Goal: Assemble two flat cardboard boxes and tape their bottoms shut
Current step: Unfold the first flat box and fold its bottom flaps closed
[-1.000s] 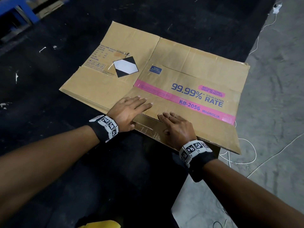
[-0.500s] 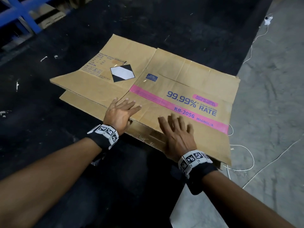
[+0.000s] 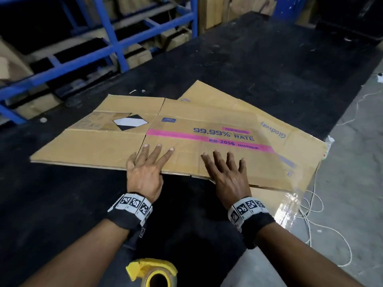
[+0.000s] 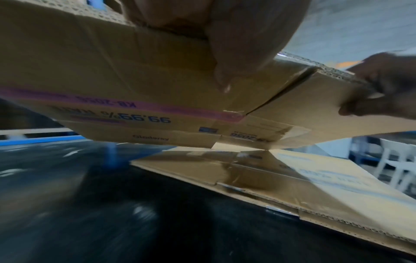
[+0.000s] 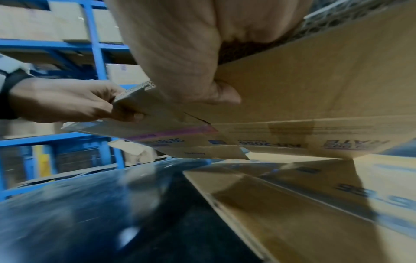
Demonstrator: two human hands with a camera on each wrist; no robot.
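Lifted since earlier frame: top box (image 3: 207, 141) near edge now raised off second box (image 3: 290, 129), slid leftward. Left hand (image 3: 145, 175) and right hand (image 3: 228, 177): fingers spread flat on top, thumbs pinching underneath near edge. Second box flat on worktop (image 3: 269, 69), jutting past its right edge. Tape roll (image 3: 153, 276) near body, unused. Risk: shallow edge pinch, wide floppy sheet may sag and slip; dragging could pull second box off worktop.

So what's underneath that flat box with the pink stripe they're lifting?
Under the raised pink-striped box lies a second flat cardboard box, resting on the black table. Each thumb curls beneath the near edge. Most of the lower box's print is covered.
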